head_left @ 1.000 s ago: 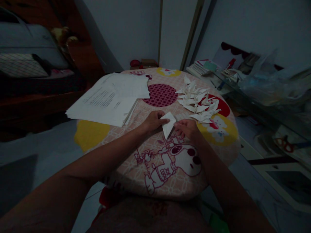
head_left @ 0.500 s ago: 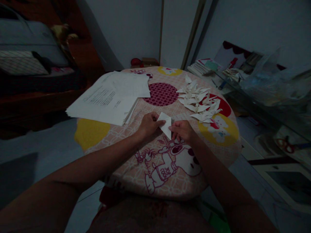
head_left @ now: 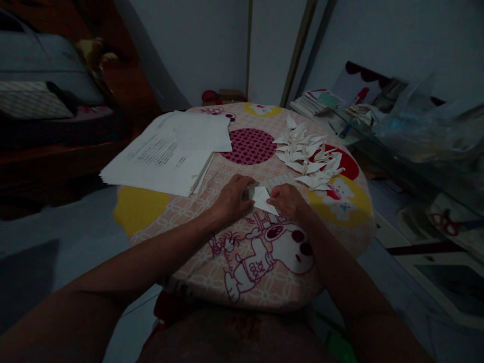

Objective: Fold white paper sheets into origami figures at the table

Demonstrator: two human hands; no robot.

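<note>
A small folded white paper is held between my two hands, low over the near middle of the round table. My left hand pinches its left edge between thumb and fingers. On the other side, my right hand is closed on the paper's right edge, its fingers curled under. One pointed corner sticks out toward me below the right fingers. Several folded paper cranes lie in a cluster beyond my right hand. A stack of printed paper sheets lies beyond my left hand.
The table wears a pink patterned cloth with cartoon figures. To the right stands a glass-topped stand with a plastic bag, papers and red-handled scissors. At the left is a wooden bench holding bags.
The folded paper has turned from an upright pointed shape to a flatter, wider one. My right hand has shifted its grip higher on the paper, fingers more curled.
</note>
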